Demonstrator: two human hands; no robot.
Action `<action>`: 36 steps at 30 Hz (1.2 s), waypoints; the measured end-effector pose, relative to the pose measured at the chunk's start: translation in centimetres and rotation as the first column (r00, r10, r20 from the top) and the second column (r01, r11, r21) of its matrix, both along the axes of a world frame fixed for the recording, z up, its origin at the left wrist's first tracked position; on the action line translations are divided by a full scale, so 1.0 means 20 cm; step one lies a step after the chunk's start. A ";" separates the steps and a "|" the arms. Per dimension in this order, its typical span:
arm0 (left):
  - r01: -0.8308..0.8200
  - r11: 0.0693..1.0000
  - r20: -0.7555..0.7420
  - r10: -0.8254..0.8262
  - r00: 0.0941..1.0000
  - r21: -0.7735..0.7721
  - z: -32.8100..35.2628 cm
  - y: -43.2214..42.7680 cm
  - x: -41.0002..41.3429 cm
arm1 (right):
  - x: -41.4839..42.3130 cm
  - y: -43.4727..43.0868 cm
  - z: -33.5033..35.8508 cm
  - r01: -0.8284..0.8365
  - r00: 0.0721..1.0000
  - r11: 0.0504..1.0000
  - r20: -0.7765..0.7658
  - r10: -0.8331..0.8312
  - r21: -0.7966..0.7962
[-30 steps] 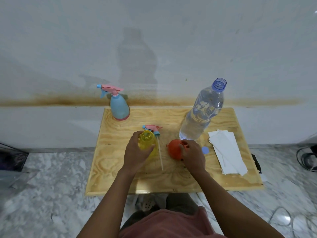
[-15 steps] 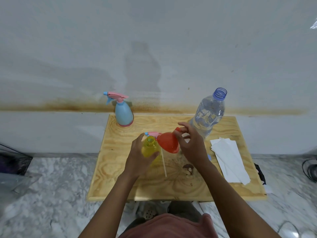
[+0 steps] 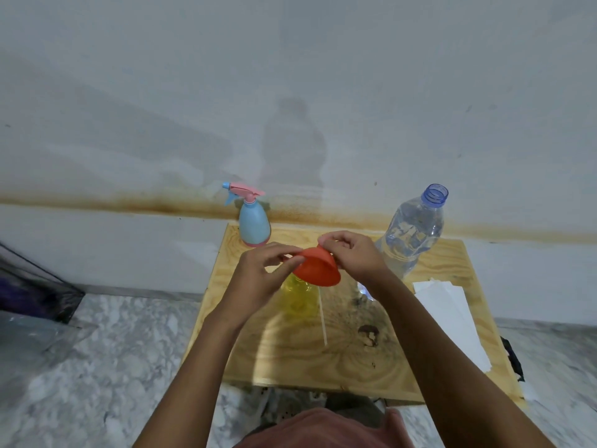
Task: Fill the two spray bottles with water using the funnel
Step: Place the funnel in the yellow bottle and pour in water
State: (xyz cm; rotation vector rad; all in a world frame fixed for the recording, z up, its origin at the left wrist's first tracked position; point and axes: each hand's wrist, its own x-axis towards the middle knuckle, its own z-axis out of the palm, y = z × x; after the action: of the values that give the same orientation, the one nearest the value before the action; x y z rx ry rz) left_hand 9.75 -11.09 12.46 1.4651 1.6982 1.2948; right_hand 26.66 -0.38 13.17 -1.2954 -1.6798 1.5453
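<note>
On the near part of the wooden table (image 3: pixel 290 360), white tube (image 3: pixel 323 318) beside open yellow bottle (image 3: pixel 298 299); just above the bottle, orange funnel (image 3: pixel 318 266), pinched between fingertips of left hand (image 3: pixel 258 273) and right hand (image 3: pixel 355 257); farther back, blue spray bottle (image 3: pixel 254 226) at left, uncapped water bottle (image 3: pixel 413 237) at right.

Wall (image 3: pixel 290 76): pale grey-white plaster, matte, faint soft shadows. Rust-brown stain band (image 3: pixel 129 205) runs horizontally across it, just above a slight ledge. Floor (image 3: pixel 113 367): grey-white marbled stone, glossy. Low plywood table (image 3: pixel 290 357) set against wall, swirling grain, dark knot (image 3: pixel 368 331) right of centre. Dark translucent container (image 3: pixel 32 286) on floor at far left, partly cut off. Light diffuse, even.
</note>
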 end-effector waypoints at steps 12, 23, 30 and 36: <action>-0.292 0.951 0.169 0.305 0.937 -0.097 0.01 0.03 -0.04 | 0.06 -0.05 0.05 -0.203 0.976 0.977 -0.087 0.198 -0.062; -0.273 0.941 0.153 0.306 0.940 -0.201 -0.04 0.07 -0.03 | 0.05 -0.07 -0.08 -0.145 0.989 0.988 0.000 0.145 -0.061; -0.286 0.932 0.144 0.321 0.936 -0.222 -0.11 0.07 -0.02 | 0.02 -0.08 -0.13 -0.072 0.997 0.997 0.025 0.073 -0.039; -0.285 0.937 0.128 0.314 0.941 -0.203 -0.14 0.07 -0.01 | 0.02 -0.08 -0.17 0.013 1.000 1.000 0.012 -0.013 0.005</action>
State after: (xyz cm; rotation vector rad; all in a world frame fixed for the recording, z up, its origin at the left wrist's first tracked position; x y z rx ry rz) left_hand 9.61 -9.77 9.61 0.9969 1.9286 1.3296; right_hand 27.09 -2.03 9.75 -1.3131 -1.6779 1.5282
